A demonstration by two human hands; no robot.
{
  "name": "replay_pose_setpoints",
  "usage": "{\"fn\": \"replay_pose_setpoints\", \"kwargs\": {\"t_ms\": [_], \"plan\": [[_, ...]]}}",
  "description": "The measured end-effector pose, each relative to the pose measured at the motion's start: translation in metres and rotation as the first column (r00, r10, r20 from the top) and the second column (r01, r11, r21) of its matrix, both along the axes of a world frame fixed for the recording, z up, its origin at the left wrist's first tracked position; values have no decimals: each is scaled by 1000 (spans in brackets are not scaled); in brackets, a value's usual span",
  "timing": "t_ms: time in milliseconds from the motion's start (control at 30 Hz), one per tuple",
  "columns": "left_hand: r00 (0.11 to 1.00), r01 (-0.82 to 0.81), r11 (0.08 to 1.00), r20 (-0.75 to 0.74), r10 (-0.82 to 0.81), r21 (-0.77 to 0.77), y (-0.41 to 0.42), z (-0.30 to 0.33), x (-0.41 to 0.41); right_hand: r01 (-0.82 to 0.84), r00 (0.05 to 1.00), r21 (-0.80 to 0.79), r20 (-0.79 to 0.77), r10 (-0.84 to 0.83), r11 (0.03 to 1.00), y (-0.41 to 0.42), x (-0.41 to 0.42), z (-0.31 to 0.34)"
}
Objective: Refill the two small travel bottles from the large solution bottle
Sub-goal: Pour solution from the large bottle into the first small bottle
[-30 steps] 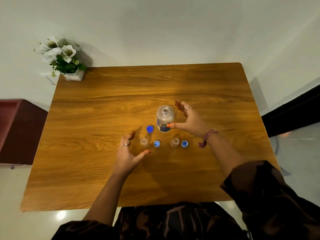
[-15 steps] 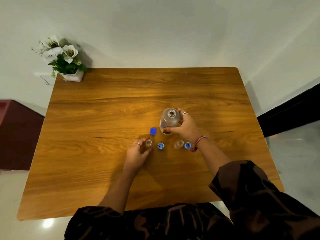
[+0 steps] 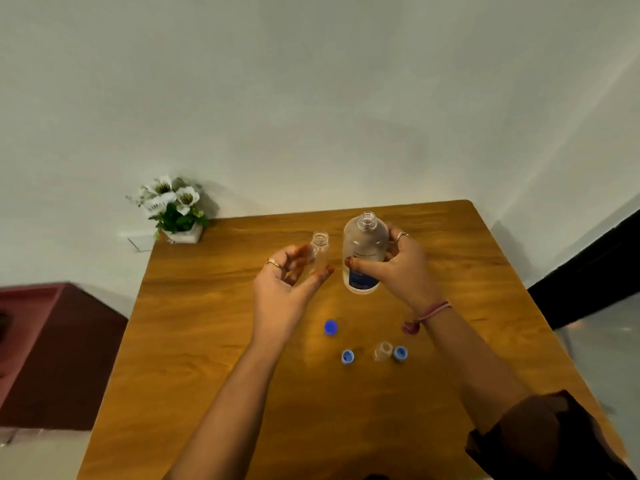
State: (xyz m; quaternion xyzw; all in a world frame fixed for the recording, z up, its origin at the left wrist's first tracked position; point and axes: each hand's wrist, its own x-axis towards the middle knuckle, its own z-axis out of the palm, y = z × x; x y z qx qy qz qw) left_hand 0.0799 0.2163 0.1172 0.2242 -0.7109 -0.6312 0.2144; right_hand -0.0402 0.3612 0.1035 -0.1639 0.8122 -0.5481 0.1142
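My right hand [image 3: 403,268] grips the large clear solution bottle [image 3: 363,252], uncapped and upright, lifted above the wooden table [image 3: 214,341]. Just left of it, my left hand [image 3: 282,287] holds one small clear travel bottle [image 3: 319,251] between thumb and fingers, also raised, upright and open at the top. The second small bottle [image 3: 382,351] stands uncapped on the table below my right wrist. A dark blue cap [image 3: 330,328] and two lighter blue caps [image 3: 347,356] [image 3: 400,353] lie on the table near it.
A white pot of white flowers [image 3: 175,209] sits at the table's far left corner against the wall. A dark red cabinet [image 3: 52,351] stands left of the table. The table's right edge runs beside a floor with a dark doorway.
Both hands have lifted off the table: the right raised the large bottle, the left picked up the left small bottle. The camera has tilted upward.
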Motion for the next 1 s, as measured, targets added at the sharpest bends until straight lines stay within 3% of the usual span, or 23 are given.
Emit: {"fn": "replay_pose_setpoints", "kwargs": {"t_ms": [133,300,600,1000], "plan": [[996,20,1000,-85,-19,1,-3,47,-7,-68,984,-40,-167,60,997,-9,-1,58],[984,-3,1000,-175,3,-5,-11,91,-11,-104,930,21,-353,104,994,-13,-4,110],[977,-24,1000,-211,19,-19,-19,130,-10,-111,843,157,-508,177,981,-15,-8,173],[972,-39,998,-229,47,42,-17,134,-12,-108,745,291,-609,271,951,-17,-22,190]]}}
